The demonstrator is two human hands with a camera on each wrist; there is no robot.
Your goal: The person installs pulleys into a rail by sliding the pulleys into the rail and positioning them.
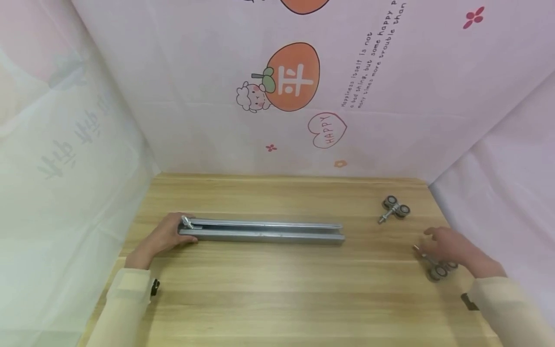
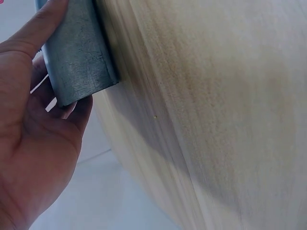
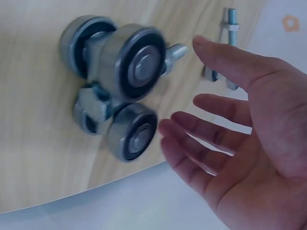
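A long metal channel rail (image 1: pixel 269 237) lies across the wooden table, its slot facing up. My left hand (image 1: pixel 164 234) grips its left end, thumb on one side and fingers on the other; the left wrist view shows the rail's flat grey face (image 2: pixel 79 52). A threaded bolt (image 1: pixel 187 222) sticks up from the slot at that end. Over on the right, my right hand (image 1: pixel 448 246) hovers with loosely bent fingers above a roller trolley (image 1: pixel 440 273). In the right wrist view, the trolley's wheels (image 3: pixel 141 64) and bolt sit beside the spread thumb and fingers, nothing between them.
A second roller trolley (image 1: pixel 396 208) rests farther back on the right, its bolt pointing toward the front left. Printed white cloth (image 1: pixel 208 120) hangs along the table's back edge, with pale cloth (image 1: pixel 507 193) on the right and more on the left.
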